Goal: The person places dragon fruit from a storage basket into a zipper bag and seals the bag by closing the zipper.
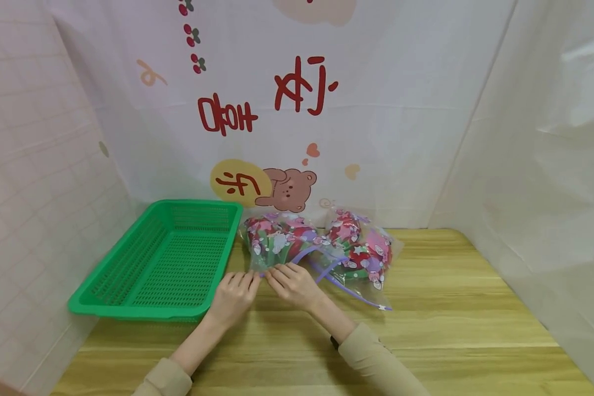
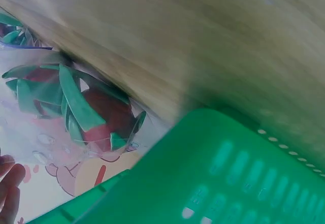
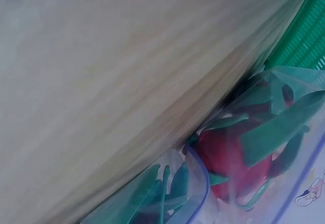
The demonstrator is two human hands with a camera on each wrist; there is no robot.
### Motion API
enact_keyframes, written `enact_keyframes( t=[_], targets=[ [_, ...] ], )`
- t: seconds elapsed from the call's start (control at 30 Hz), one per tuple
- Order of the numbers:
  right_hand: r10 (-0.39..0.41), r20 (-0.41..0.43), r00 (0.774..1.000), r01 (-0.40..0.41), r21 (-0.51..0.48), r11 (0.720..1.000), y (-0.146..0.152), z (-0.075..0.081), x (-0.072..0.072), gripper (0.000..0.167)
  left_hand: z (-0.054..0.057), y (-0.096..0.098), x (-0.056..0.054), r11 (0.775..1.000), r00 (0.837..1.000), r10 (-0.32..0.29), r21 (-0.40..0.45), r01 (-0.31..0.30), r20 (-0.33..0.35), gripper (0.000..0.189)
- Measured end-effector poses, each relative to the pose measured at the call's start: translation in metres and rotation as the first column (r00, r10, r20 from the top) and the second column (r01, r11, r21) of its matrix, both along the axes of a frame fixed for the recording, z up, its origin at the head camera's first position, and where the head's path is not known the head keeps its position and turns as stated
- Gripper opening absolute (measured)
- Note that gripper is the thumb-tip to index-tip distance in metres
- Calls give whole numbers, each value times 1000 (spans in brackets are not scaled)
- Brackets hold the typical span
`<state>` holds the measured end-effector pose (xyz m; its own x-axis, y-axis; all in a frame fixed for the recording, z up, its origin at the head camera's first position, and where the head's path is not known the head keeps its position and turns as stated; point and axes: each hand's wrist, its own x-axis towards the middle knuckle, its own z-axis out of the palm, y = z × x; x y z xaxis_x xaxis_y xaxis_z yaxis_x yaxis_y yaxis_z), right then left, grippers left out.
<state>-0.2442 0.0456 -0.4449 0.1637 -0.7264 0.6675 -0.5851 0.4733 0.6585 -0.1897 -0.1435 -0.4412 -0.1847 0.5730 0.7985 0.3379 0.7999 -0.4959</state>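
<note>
A clear zip bag printed with pink and white pictures lies beside the green basket, with red things and green leaf-like strips showing through it. My left hand pinches the purple-edged mouth of this bag at its near side. Close by on the same edge, my right hand pinches it too. In the left wrist view, some fingertips show beside the bag. The right wrist view shows the bag's red and green contents but not the hand. Exact fingertip contact is partly hidden.
A second similar filled bag lies to the right, its purple zip strip and white slider toward me. The green perforated basket stands at the left of the wooden table. A printed cloth hangs behind.
</note>
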Motion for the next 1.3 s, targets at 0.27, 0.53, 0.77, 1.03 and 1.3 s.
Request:
enact_keyframes(
  t=[0.27,0.53,0.77,1.03,1.3],
  targets=[
    [14,13,1000,-14,0,1000,24,3,-10,22,6,-7,3,999,1000,4,32,-5,29,41],
    [-38,49,998,38,6,999,78,9,-26,29,10,-11,7,999,1000,7,34,-7,13,41],
    [-105,82,991,106,-12,994,114,16,-35,28,11,-13,7,999,1000,-6,35,5,15,40],
    [-181,126,975,187,-41,982,140,11,-43,27,10,-15,8,999,1000,-1,40,0,27,40],
    [-160,194,968,175,-60,983,144,9,-43,31,9,-19,10,999,999,-7,51,5,39,41]
  ],
)
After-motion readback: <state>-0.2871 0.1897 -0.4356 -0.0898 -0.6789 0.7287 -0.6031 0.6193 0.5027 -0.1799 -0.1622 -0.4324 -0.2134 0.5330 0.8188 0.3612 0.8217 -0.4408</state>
